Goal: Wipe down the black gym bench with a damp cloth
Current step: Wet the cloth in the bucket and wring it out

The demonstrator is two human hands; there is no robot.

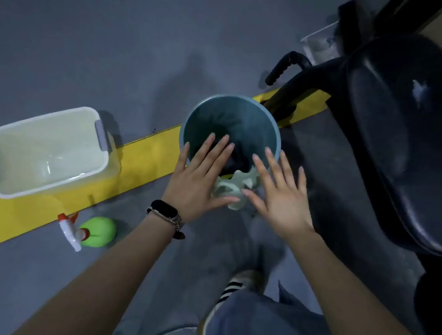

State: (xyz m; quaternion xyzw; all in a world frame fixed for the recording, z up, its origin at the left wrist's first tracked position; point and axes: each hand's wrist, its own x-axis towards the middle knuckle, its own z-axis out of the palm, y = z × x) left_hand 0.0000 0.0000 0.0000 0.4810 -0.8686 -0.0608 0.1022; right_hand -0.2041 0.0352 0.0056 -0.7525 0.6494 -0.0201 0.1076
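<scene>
Two flat hands hover over a round blue plastic bucket (231,130) on the grey floor (91,46), beside the black padded gym bench (411,137) at right. Left hand (199,181) and right hand (281,197) have straight, spread fingers, thumbs touching a pale green crumpled cloth (232,188) draped at the bucket's near rim.

The bench (405,147) pad is glossy black. Left of it, the bucket (231,130) is teal-blue, with a pale mint cloth (230,188) at its near rim. The floor (92,33) is grey, crossed by a yellow stripe (145,157). Further left, a white tub (47,150) has grey handles; the spray bottle (92,232) is lime green, its nozzle white and red.
</scene>
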